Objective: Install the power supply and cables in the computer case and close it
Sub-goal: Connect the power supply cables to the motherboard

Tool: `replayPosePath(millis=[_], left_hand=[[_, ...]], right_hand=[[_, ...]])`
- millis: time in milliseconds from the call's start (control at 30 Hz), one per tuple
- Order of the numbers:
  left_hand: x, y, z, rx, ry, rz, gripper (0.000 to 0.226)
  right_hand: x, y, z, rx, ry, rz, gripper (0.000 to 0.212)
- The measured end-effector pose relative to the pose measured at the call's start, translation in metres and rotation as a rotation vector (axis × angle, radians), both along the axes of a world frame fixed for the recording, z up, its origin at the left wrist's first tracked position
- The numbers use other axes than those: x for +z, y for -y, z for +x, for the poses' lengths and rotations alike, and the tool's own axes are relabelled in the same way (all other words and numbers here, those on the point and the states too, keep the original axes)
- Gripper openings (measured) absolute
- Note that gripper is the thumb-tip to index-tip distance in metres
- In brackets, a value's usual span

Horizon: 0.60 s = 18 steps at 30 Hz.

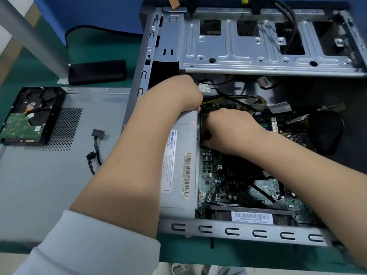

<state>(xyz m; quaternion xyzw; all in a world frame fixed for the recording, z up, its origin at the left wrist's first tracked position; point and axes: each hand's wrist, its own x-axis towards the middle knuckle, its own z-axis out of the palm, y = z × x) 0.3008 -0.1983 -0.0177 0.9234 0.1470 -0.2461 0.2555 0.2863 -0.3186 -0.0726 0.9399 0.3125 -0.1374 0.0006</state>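
Two bare hands work inside the open computer case [246,234], which lies on its side on the green desk [35,68]. The left hand [185,92] rests on the far end of the grey power supply [180,165] seated along the case's left wall; how tightly its grip closes cannot be told. The right hand [228,130] curls, fingers closed, on a black cable connector [206,135] at the motherboard [234,187] just right of the supply. Left of the case lies the removed side panel [59,185], carrying a hard drive [27,118] and a loose black cable [95,147].
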Motion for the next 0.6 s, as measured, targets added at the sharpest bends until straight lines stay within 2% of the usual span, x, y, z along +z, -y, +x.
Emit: replayPosePath(millis=[133,300,533,600], left_hand=[[-0.0032,0.0004,-0.0003,-0.029,-0.008,-0.044,0.026],[-0.0020,0.0003,-0.0017,-0.003,-0.008,-0.048,0.028],[-0.0024,0.0011,-0.0014,-0.004,-0.009,-0.048,0.027],[-0.0019,0.0008,-0.0016,-0.008,-0.012,-0.044,0.027]], right_hand=[[-0.0022,-0.0014,-0.0029,0.009,0.013,-0.001,0.006],[-0.0015,-0.0016,-0.0041,0.002,-0.036,-0.016,0.025],[-0.0016,-0.0034,-0.0068,-0.004,-0.026,-0.019,0.034],[-0.0001,-0.0045,-0.0065,0.013,-0.037,-0.033,0.030]])
